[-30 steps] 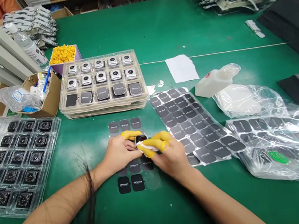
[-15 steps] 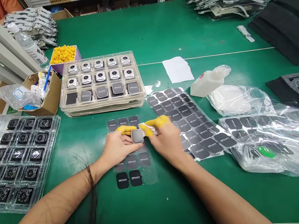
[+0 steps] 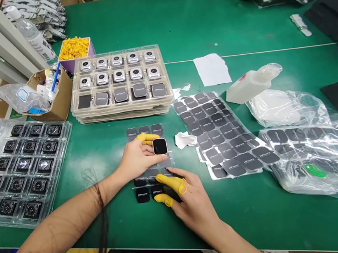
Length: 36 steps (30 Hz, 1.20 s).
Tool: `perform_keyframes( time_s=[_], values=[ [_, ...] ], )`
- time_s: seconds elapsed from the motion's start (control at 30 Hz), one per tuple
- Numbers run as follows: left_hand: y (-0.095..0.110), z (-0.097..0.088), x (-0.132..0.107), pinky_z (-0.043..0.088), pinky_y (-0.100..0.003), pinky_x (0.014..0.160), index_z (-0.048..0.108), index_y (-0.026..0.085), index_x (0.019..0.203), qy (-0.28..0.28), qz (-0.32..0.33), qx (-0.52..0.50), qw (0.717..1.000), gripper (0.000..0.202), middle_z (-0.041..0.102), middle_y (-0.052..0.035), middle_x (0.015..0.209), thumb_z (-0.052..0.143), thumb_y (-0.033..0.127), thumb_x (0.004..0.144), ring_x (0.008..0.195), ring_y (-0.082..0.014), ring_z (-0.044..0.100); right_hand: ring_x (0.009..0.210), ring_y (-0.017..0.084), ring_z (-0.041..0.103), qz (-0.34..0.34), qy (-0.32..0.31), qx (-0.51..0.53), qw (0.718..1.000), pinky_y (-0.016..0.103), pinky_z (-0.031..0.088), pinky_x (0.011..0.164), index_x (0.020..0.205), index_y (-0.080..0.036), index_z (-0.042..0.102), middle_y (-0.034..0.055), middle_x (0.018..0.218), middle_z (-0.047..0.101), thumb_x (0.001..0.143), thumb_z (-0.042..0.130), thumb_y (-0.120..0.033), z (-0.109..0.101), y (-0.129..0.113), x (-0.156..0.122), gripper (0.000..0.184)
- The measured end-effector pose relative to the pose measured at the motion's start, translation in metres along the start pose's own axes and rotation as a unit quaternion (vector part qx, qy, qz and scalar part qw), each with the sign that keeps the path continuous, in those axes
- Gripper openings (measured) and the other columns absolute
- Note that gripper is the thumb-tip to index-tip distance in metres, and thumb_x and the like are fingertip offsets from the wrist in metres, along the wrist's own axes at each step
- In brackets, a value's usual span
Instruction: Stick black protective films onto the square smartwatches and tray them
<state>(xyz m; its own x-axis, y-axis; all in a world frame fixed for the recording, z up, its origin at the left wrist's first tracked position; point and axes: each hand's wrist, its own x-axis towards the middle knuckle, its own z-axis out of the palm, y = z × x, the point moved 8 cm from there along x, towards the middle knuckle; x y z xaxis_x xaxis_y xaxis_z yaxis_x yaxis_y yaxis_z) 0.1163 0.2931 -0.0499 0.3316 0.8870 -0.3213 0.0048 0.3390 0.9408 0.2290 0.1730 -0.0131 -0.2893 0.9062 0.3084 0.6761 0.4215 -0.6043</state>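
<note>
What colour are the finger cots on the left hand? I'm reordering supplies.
The finger cots on the left hand are yellow; the head view shows them best.
</note>
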Motion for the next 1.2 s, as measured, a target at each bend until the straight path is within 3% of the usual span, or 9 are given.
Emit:
perform_keyframes(
  time_s=[0.2, 0.43, 0.6, 0.67, 0.73, 0.8, 0.93, 1.07, 1.2],
  values=[
    [0.000, -0.002, 0.001, 0.059, -0.029, 0.076, 0.064, 0.015, 0.108, -0.012, -0.003, 0.005, 1.000, 0.057, 0.076, -0.0065, 0.089, 0.091, 0.016, 0.059, 0.081, -0.0175, 0.074, 0.087, 0.023, 0.060, -0.010, 0.044, 0.036, 0.998, 0.039, 0.046, 0.073, 0.106, -0.023, 0.063, 0.0021, 0.087, 0.072, 0.091, 0.069, -0.015, -0.007, 0.008, 0.023, 0.018],
    [-0.001, -0.003, 0.003, 0.059, -0.027, 0.076, 0.064, 0.016, 0.111, -0.015, 0.002, -0.008, 1.000, 0.059, 0.075, -0.0038, 0.084, 0.091, 0.017, 0.059, 0.078, -0.0153, 0.073, 0.081, 0.019, 0.059, -0.103, 0.088, 0.070, 0.988, 0.039, 0.045, 0.075, 0.106, -0.025, 0.067, 0.0002, 0.088, 0.074, 0.088, 0.057, 0.003, -0.021, -0.007, 0.029, 0.035],
    [-0.004, -0.003, 0.003, 0.059, -0.026, 0.070, 0.064, 0.017, 0.115, -0.017, 0.001, 0.002, 1.000, 0.060, 0.074, -0.0026, 0.080, 0.091, 0.020, 0.061, 0.073, -0.0151, 0.073, 0.104, 0.023, 0.059, -0.143, 0.075, 0.032, 0.986, 0.044, 0.046, 0.092, 0.089, -0.037, 0.073, -0.0038, 0.095, 0.075, 0.088, 0.067, -0.010, -0.048, -0.038, 0.021, 0.028],
    [-0.004, -0.002, 0.002, 0.060, -0.026, 0.069, 0.065, 0.018, 0.116, -0.018, 0.002, 0.011, 1.000, 0.060, 0.074, -0.0025, 0.080, 0.090, 0.021, 0.062, 0.073, -0.0153, 0.073, 0.101, 0.023, 0.062, -0.131, 0.022, 0.106, 0.985, 0.043, 0.049, 0.090, 0.085, -0.039, 0.073, -0.0031, 0.092, 0.074, 0.092, 0.065, -0.020, -0.063, -0.042, 0.026, 0.022],
    [-0.003, -0.002, 0.001, 0.060, -0.026, 0.069, 0.066, 0.018, 0.117, -0.019, 0.009, 0.036, 0.999, 0.061, 0.075, -0.0030, 0.081, 0.091, 0.025, 0.062, 0.074, -0.0162, 0.073, 0.082, 0.020, 0.064, -0.073, -0.021, 0.255, 0.964, 0.040, 0.053, 0.079, 0.085, -0.034, 0.072, -0.0009, 0.079, 0.071, 0.097, 0.059, -0.028, -0.074, -0.029, 0.041, 0.018],
    [-0.001, -0.001, 0.000, 0.060, -0.027, 0.068, 0.067, 0.018, 0.115, -0.017, 0.018, 0.079, 0.997, 0.060, 0.075, -0.0032, 0.080, 0.092, 0.030, 0.061, 0.073, -0.0176, 0.074, 0.072, 0.017, 0.063, 0.075, 0.008, 0.336, 0.939, 0.035, 0.053, 0.072, 0.080, -0.031, 0.072, -0.0016, 0.072, 0.069, 0.091, 0.070, -0.033, -0.075, 0.010, 0.061, 0.011],
    [0.003, 0.001, -0.002, 0.061, -0.029, 0.069, 0.069, 0.018, 0.115, -0.016, 0.032, 0.165, 0.986, 0.057, 0.077, -0.0029, 0.076, 0.090, 0.032, 0.064, 0.073, -0.0200, 0.074, 0.079, 0.019, 0.067, 0.340, 0.038, 0.413, 0.844, 0.034, 0.055, 0.074, 0.083, -0.022, 0.076, 0.0042, 0.084, 0.073, 0.062, 0.091, -0.047, -0.033, 0.083, 0.075, 0.036],
    [0.008, 0.002, -0.002, 0.061, -0.027, 0.068, 0.070, 0.020, 0.117, -0.014, 0.057, 0.206, 0.977, 0.054, 0.076, 0.0009, 0.071, 0.086, 0.025, 0.066, 0.068, -0.0177, 0.074, 0.082, 0.020, 0.067, 0.390, 0.019, 0.466, 0.794, 0.036, 0.056, 0.079, 0.084, -0.020, 0.077, 0.0051, 0.086, 0.073, 0.058, 0.093, -0.047, 0.002, 0.098, 0.071, 0.041],
    [0.010, 0.004, -0.003, 0.060, -0.025, 0.067, 0.074, 0.020, 0.104, -0.012, 0.074, 0.230, 0.970, 0.037, 0.076, 0.0022, 0.070, 0.084, 0.025, 0.069, 0.066, -0.0160, 0.074, 0.079, 0.019, 0.067, 0.398, 0.030, 0.471, 0.787, 0.034, 0.057, 0.075, 0.085, -0.021, 0.077, 0.0053, 0.089, 0.074, 0.059, 0.093, -0.046, 0.003, 0.098, 0.064, 0.039]
  ],
)
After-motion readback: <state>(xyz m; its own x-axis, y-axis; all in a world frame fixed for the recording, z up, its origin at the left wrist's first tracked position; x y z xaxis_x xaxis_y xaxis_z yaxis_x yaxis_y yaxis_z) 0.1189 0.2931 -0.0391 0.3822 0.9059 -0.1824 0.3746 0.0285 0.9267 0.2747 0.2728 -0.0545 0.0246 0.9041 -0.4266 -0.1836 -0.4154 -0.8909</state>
